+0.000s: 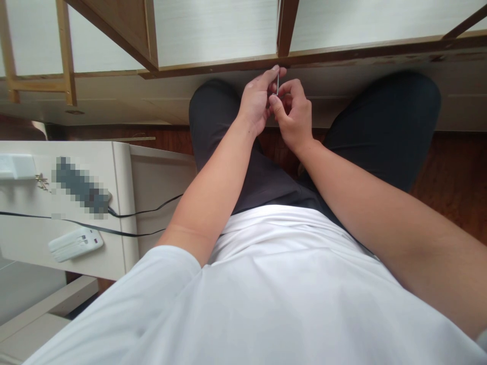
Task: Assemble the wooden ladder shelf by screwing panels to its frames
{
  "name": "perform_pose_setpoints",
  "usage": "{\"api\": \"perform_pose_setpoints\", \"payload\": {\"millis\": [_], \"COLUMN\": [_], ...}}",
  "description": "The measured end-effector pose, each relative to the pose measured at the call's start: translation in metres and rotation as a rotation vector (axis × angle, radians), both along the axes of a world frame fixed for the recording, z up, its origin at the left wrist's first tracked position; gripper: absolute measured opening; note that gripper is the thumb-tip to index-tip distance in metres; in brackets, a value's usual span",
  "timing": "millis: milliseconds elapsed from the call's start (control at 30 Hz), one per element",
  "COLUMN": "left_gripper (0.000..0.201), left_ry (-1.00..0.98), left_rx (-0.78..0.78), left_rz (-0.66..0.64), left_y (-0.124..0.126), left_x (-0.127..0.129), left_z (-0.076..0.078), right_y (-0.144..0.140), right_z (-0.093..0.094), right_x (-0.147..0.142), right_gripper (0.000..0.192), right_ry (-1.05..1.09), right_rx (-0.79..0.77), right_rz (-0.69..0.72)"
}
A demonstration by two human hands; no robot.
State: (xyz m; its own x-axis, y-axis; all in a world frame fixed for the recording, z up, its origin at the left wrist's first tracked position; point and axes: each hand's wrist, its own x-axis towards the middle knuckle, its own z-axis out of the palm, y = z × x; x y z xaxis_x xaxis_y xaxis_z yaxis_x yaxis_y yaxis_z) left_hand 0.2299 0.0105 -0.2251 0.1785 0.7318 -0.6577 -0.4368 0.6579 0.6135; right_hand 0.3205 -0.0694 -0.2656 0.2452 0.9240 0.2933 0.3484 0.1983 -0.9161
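Both of my hands meet in front of me, between my knees. My left hand and my right hand pinch a thin, small metal piece that stands upright between the fingertips. What the piece is I cannot tell; it looks like a slim pin or screw. The fingers of both hands are curled around it. Below the hands are my dark trousers and white shirt.
A wooden frame with white panels stands right ahead, its lower rail just beyond my hands. At my left a white cabinet carries a white remote-like device, a black cable and a blurred object. Dark wood floor lies at right.
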Motion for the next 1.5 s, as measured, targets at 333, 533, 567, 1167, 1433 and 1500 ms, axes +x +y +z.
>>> {"api": "perform_pose_setpoints", "payload": {"millis": [333,533,567,1167,1433,1500], "left_gripper": [0.026,0.021,0.020,0.007,0.013,0.011], "left_ry": [0.010,-0.002,-0.005,0.039,0.098,0.078], "left_rx": [0.038,0.026,0.019,0.093,0.076,0.109], "left_rz": [-0.046,-0.052,-0.046,-0.124,-0.138,-0.167], "left_y": [0.000,-0.002,-0.002,-0.005,-0.005,-0.005], "left_x": [-0.001,-0.001,-0.001,0.000,0.000,0.000], "left_z": [-0.001,0.002,0.004,0.010,0.010,0.009], "right_y": [0.001,0.002,0.002,0.002,0.003,0.004], "right_z": [0.006,0.003,0.002,0.007,0.002,-0.001], "right_x": [0.001,0.001,0.001,-0.004,-0.003,-0.003], "right_gripper": [0.052,0.050,0.051,0.054,0.054,0.055], "right_ry": [-0.061,-0.067,-0.055,0.054,0.076,0.086], "right_rx": [-0.025,0.009,0.018,-0.030,-0.012,0.002], "right_rz": [-0.044,-0.042,-0.035,-0.022,-0.001,0.007]}}
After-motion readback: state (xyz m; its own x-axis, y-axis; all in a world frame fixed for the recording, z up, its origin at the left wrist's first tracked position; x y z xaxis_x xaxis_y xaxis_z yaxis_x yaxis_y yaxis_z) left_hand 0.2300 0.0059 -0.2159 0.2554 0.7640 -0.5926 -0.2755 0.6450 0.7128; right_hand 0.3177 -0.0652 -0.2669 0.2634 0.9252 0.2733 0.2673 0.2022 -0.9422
